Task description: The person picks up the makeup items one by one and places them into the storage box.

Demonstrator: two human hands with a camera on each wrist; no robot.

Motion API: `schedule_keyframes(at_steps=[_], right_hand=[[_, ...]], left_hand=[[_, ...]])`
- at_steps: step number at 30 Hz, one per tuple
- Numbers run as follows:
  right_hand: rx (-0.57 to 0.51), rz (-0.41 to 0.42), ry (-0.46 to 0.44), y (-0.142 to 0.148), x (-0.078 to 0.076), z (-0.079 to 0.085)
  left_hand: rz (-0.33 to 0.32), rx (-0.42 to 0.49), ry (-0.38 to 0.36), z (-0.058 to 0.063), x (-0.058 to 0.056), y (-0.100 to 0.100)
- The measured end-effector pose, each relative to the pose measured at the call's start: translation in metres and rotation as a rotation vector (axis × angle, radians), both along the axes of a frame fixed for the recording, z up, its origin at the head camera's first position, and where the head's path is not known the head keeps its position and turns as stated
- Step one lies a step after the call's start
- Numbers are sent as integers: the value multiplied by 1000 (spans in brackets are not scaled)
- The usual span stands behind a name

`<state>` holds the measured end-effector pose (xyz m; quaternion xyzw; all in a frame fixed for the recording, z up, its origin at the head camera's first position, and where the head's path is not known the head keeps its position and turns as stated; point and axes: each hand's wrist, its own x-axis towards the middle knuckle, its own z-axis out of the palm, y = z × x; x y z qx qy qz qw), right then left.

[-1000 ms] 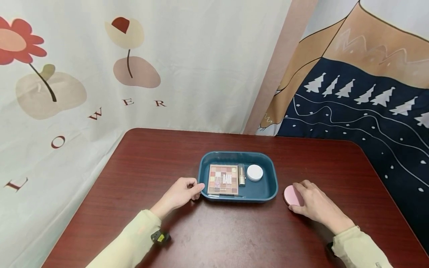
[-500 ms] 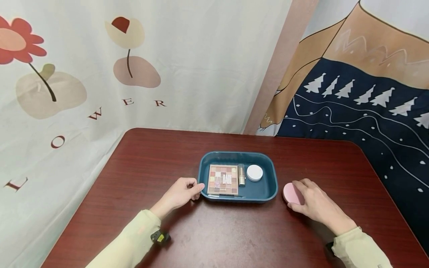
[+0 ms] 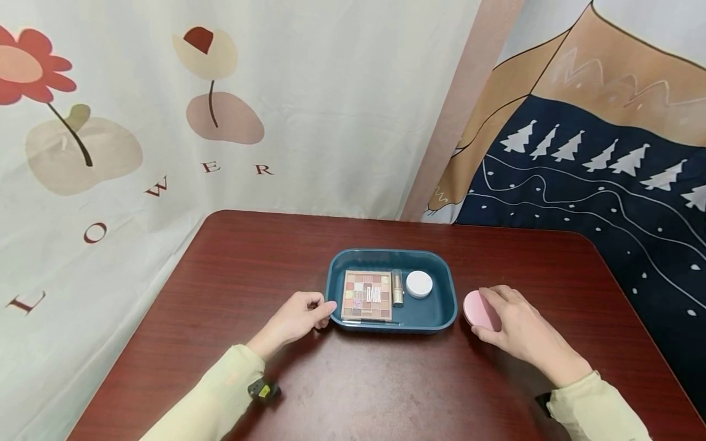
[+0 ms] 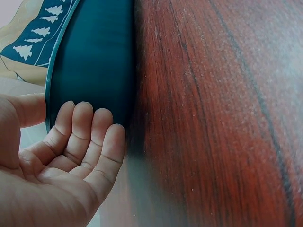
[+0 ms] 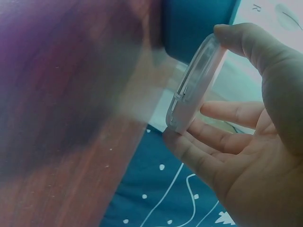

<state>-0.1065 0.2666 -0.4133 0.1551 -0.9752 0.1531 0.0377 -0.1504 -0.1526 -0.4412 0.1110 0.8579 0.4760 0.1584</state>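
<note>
A blue tray (image 3: 397, 327) stands on the table, and my left hand (image 3: 298, 317) pinches its left rim at the near corner. In the left wrist view the thumb lies inside the rim and the fingertips (image 4: 83, 113) press the outer wall. To the right of the tray my right hand (image 3: 515, 324) grips a round pink compact (image 3: 481, 311) by its edges, between thumb and fingers. The right wrist view shows the compact (image 5: 196, 85) edge-on, raised from the table. In the tray lie an eyeshadow palette (image 3: 366, 296), a lipstick (image 3: 398, 288) and a round white-lidded jar (image 3: 419, 285).
A thin stick-like item (image 3: 369, 322) lies along the tray's near inner wall. The dark red wooden table (image 3: 386, 386) reaches back to a white printed curtain (image 3: 331, 122). A navy cloth with white trees (image 3: 579, 177) hangs at the right.
My right hand has lifted the pink compact and shifted it slightly up and left, closer to the tray. The left hand and the tray have stayed in place.
</note>
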Motion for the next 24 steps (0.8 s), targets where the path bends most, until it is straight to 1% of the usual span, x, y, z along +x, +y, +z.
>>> schedule_keyframes(at_steps=[8, 14, 21, 24], right_hand=[[-4, -2, -14, -4, -1, 9], [-14, 20, 23, -7, -3, 13], [-26, 50, 60, -12, -3, 15], [-30, 60, 70, -14, -3, 15]], left_hand=[[13, -20, -11, -1, -1, 1], [14, -23, -7, -1, -1, 1], [-16, 18, 7, -2, -2, 0], [-13, 21, 7, -2, -1, 0]])
